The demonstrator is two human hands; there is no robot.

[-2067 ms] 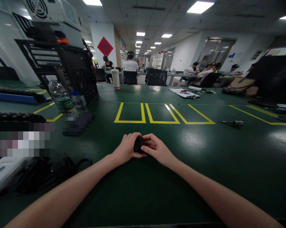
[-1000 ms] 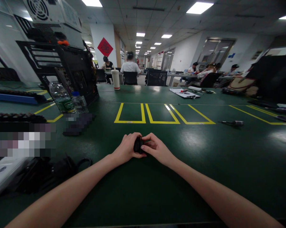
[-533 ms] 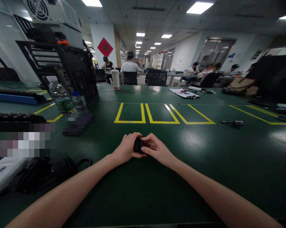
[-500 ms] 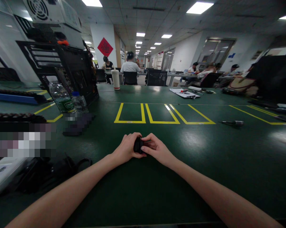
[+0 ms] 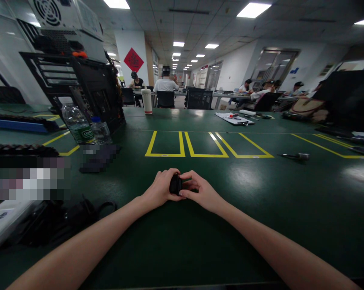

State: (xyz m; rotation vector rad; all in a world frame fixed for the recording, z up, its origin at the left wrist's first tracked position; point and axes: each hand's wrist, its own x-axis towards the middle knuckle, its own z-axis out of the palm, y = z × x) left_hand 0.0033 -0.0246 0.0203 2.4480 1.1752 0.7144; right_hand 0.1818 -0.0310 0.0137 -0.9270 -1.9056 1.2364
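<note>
Centre of frame, just below yellow tape outlines (image 5: 165, 155): small black object (image 5: 175, 185), caught between both hands, over green tabletop (image 5: 182, 245); contact with surface unclear. Left hand (image 5: 162, 188): curled close around object's left side, thumb along near edge, good hold. Right hand (image 5: 201, 191): thumb and index fingertip apart, set on near and far ends of object's right edge, pinching across it; remaining fingers loosely bent. Object's details too dark to read. Right of frame: screwdriver (image 5: 302, 156), shaft to left. Lower left: black cables (image 5: 79, 213) beside white item (image 5: 5, 217).
</note>
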